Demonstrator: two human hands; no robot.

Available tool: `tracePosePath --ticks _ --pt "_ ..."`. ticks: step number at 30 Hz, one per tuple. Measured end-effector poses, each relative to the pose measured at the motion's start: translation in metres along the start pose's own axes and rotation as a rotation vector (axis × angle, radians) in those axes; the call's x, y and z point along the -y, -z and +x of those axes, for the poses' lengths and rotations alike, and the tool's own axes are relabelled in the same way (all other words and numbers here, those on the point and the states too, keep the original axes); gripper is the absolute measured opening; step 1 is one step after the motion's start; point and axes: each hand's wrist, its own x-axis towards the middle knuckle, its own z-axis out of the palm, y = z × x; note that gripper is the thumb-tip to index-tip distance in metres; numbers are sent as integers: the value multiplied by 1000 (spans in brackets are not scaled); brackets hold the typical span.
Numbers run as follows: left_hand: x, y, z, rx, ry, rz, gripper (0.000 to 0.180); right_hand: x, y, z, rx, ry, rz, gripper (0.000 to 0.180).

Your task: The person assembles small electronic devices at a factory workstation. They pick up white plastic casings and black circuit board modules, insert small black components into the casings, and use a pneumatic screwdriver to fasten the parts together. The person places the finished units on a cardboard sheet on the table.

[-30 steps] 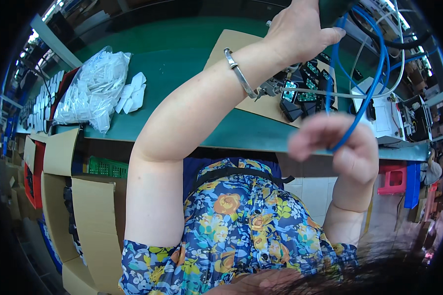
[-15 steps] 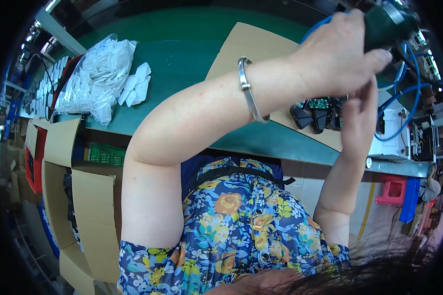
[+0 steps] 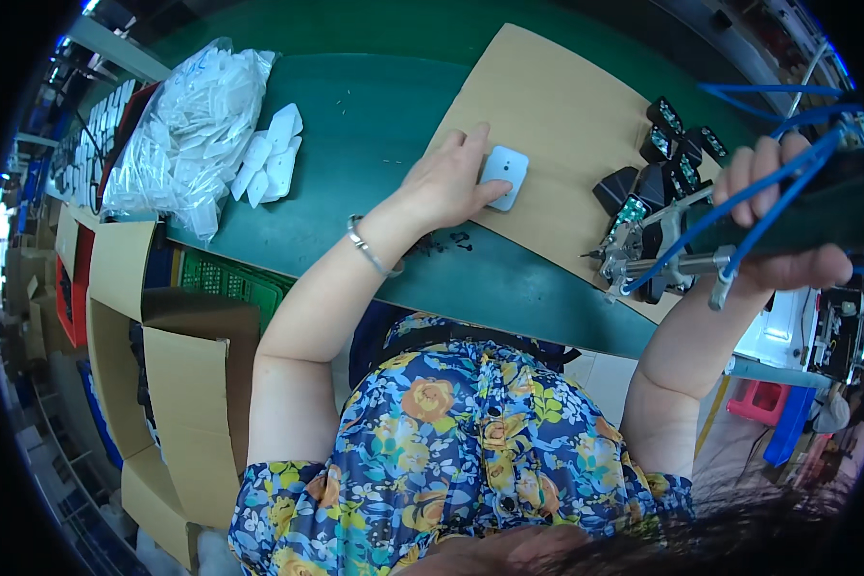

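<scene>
Near the upper middle of the frame we see the left hand (image 3: 448, 182) lying flat on the brown cardboard sheet (image 3: 557, 115), its fingers spread and its fingertips pressing on a small white plastic plate (image 3: 504, 177) — touching it, not pinching it. A metal bracelet (image 3: 368, 248) circles that wrist. At the right edge the right hand (image 3: 782, 226) is wrapped tight around a dark power tool (image 3: 816, 216); blue hoses (image 3: 758, 197) run along it, and its metal tip (image 3: 643, 254) points left toward a cluster of black parts with green circuit boards (image 3: 658, 178) on the cardboard's right end. The cardboard rests on a green table (image 3: 374, 106). In the upper left lies a clear bag of white plastic pieces (image 3: 187, 130), with a few loose white plates (image 3: 274, 158) just beside it. Folded cardboard boxes (image 3: 154, 384) stand at lower left, below the table's edge.
</scene>
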Motion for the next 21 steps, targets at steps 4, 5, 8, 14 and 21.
tracePosePath --ticks 4,5,8,14,21 --pt "7 -19 16 193 57 -161 54 8 -8 -3 78 33 20 75" --pt "7 -23 13 154 49 -183 52 8 -11 -4 101 37 25 74" --pt "-5 -30 4 79 -16 -235 46 9 -10 -3 167 72 -58 77" --pt "-19 -32 -34 353 127 -920 37 17 -11 -5 39 18 -87 66" --pt "-18 -40 -50 484 312 -1139 46 7 -18 -2 15 28 -106 60"
